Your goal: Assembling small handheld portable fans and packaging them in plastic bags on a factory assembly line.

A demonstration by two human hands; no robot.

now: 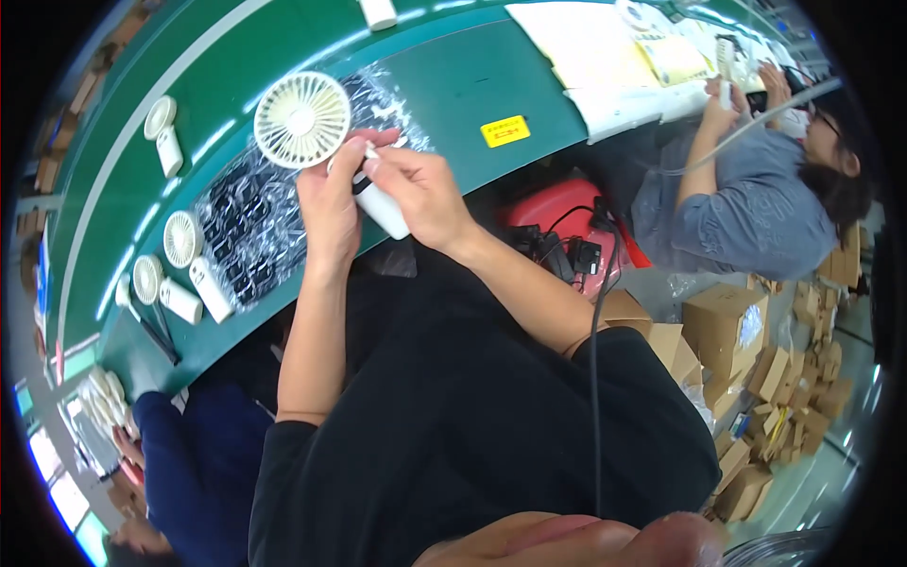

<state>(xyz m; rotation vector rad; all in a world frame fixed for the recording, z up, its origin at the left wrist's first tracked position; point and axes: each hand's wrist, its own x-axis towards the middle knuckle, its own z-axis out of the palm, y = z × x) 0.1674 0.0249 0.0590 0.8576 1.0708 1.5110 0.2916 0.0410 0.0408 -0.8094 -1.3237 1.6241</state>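
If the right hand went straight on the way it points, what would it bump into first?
Most likely the left hand, close ahead, then perhaps the white fan head beyond; depth is unclear.

A long green table (453, 104) holds everything up. It is shiny, and a pale stripe runs along its far left part. In the middle lies a sheet of crinkly clear plastic (248, 227) with black shapes showing through; what they are is hard to tell. To the left of it, three little white fans lie flat: one far away (169, 151), and two nearer (210, 289) (180, 300), side by side. A thin dark tool (151, 333) lies at the near left. A small yellow card (504, 131) lies to the right of the plastic. Farther right, big white sheets (590, 71) cover the table.
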